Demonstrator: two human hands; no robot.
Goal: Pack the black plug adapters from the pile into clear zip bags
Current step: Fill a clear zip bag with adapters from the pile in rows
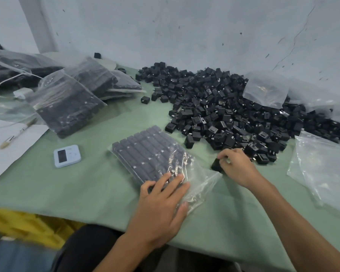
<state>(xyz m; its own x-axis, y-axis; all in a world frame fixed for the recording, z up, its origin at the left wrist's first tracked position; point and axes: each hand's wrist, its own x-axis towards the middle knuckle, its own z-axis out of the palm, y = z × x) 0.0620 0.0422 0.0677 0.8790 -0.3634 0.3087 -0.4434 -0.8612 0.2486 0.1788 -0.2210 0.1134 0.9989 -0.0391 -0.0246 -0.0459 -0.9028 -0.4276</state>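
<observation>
A big pile of black plug adapters (224, 107) covers the right half of the green table (86, 193). In front of me lies a clear zip bag (151, 154) filled with neat rows of adapters, its open mouth pointing right. My left hand (163, 205) presses flat on the bag's near end, fingers spread. At the pile's near edge my right hand (238, 167) grips one black adapter (216, 165), just right of the bag's mouth.
Several filled bags (71, 99) are stacked at the back left. Empty clear bags lie at the right (322, 169) and on the pile (265, 89). A small white timer (67, 156), a sheet of paper (6, 146) with a brush (18, 134), and a white cable are at left. A yellow crate (28, 226) sits below the table edge.
</observation>
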